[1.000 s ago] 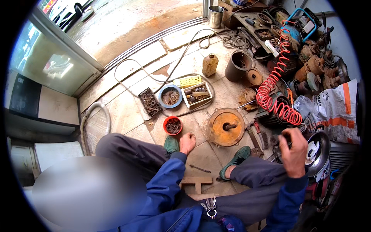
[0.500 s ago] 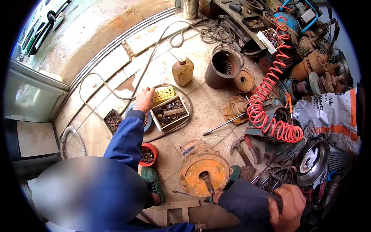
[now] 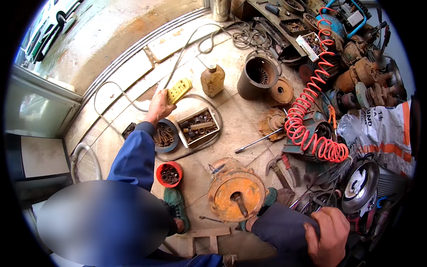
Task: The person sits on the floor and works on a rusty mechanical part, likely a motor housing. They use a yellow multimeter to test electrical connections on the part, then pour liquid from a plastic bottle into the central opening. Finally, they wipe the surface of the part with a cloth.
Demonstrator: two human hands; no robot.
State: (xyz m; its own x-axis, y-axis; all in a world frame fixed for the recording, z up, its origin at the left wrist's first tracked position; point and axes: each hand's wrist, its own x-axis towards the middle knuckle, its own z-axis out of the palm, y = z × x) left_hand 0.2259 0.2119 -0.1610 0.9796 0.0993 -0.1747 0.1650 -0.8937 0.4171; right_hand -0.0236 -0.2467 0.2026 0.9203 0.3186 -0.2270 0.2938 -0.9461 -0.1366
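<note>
The left hand is clamped on the yellow strip, upper left of centre, whose long axis points up-right. The right hand, thumb apart from fingers, stays farther, lower right.

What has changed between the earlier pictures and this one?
The left hand went forward from the floor beside the left green shoe and took hold of the yellow power strip, which has moved forward, away from the white box. The box, the bottle and the red pot stayed put.
</note>
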